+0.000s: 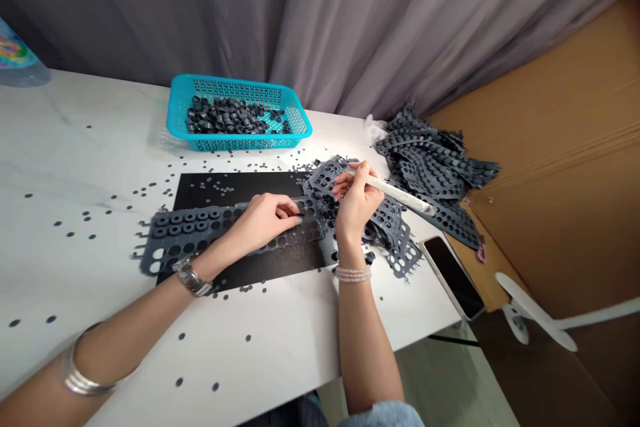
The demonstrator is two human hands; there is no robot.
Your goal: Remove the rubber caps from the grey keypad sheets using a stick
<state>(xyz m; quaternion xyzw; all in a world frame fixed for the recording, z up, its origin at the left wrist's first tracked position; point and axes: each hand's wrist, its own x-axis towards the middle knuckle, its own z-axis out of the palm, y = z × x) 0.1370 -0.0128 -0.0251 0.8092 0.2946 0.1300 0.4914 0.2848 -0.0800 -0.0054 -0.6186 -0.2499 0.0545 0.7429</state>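
Over dark sheet (pixel 194 235), left hand (pixel 266 217) half-curled, grasp unclear; right of sheet, white stick (pixel 401 195) gripped in closed right hand (pixel 359 201); sheet might be shifted by loose pinning

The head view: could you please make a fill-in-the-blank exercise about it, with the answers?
1. The white stick is held in the ____ hand.
2. Small dark pieces lie piled in the blue ____.
3. In the picture, the black mat lies to the ____ of the phone.

Missing words: right; basket; left.
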